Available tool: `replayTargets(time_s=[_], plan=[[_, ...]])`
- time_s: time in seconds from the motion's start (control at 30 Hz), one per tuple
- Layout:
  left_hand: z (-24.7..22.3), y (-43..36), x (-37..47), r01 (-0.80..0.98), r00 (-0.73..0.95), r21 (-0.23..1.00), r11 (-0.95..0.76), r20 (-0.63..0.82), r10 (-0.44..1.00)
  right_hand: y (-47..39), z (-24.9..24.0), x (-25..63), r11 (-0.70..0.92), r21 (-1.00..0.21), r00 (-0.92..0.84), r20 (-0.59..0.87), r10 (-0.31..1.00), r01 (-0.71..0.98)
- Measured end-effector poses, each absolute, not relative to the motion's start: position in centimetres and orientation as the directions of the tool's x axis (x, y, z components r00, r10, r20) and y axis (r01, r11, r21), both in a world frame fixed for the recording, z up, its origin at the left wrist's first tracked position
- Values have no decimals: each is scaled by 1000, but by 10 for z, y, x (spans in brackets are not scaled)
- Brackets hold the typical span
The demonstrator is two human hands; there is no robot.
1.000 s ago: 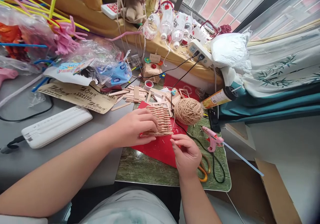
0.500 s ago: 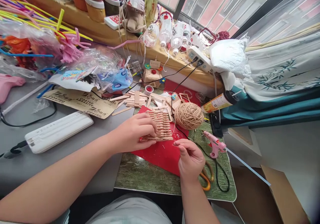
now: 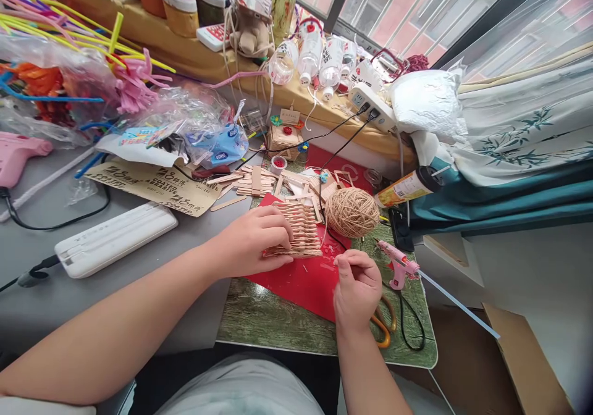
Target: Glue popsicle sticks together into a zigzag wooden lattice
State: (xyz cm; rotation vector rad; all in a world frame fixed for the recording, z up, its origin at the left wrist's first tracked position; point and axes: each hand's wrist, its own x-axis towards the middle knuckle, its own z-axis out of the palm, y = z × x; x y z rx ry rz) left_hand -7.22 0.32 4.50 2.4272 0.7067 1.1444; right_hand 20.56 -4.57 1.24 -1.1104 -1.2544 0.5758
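My left hand (image 3: 259, 239) is wrapped over the left side of a stacked craft-stick box (image 3: 303, 230), its fingers closed on the edge. The box rests on a red sheet (image 3: 287, 288). To the right and a little nearer, apart from the box, my right hand (image 3: 357, 285) is in a pinch, thumb against forefinger; whatever may be between the tips is too small to make out. A ball of twine (image 3: 352, 212) sits just beyond the right hand. Orange-handled scissors (image 3: 382, 331) lie partly hidden beside that wrist.
A pink glue gun (image 3: 397, 264) with a long glue stick lies at the table's right edge. Loose craft sticks (image 3: 254, 181) and a small decorated box (image 3: 285, 142) are behind. A white power strip (image 3: 115, 239) and sandpaper (image 3: 152, 186) lie left; a drink cup (image 3: 407, 186) leans at right.
My right hand has drawn slightly right and away from the craft-stick box, still pinched. My left hand keeps its hold on the box. The whole view has shifted a little.
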Motion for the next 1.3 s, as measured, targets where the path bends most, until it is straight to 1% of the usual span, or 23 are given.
replayTargets(time_s=[0.1, 0.37, 0.5, 0.57, 0.67, 0.77, 0.87, 0.93, 1.1, 1.3], plan=[[46, 3, -72, 287, 545, 512, -810, 608, 577, -46, 4, 203, 404, -893, 245, 445, 862, 200], [47, 2, -72, 310, 564, 515, -799, 577, 590, -47, -17, 199, 343, -928, 168, 365, 916, 147], [47, 3, -71, 315, 560, 516, -796, 576, 595, -46, -18, 194, 332, -928, 270, 367, 890, 169], [47, 2, -71, 321, 555, 515, -795, 577, 599, -47, -18, 191, 342, -923, 250, 379, 891, 177], [49, 1, -70, 330, 546, 509, -795, 584, 601, -51, -18, 190, 406, -884, 123, 440, 889, 232], [51, 1, -70, 338, 539, 500, -798, 592, 599, -56, -14, 190, 484, -796, -11, 516, 857, 362], [50, 1, -69, 350, 540, 489, -799, 592, 599, -58, -8, 191, 529, -717, -98, 550, 830, 454], [50, 1, -69, 359, 544, 481, -800, 588, 598, -58, -6, 191, 538, -701, -111, 557, 823, 468], [52, 0, -69, 354, 557, 479, -803, 582, 593, -56, -7, 192, 537, -704, -112, 555, 824, 464], [53, -2, -67, 374, 535, 484, -791, 584, 610, -57, -9, 192, 534, -703, -114, 552, 826, 470]])
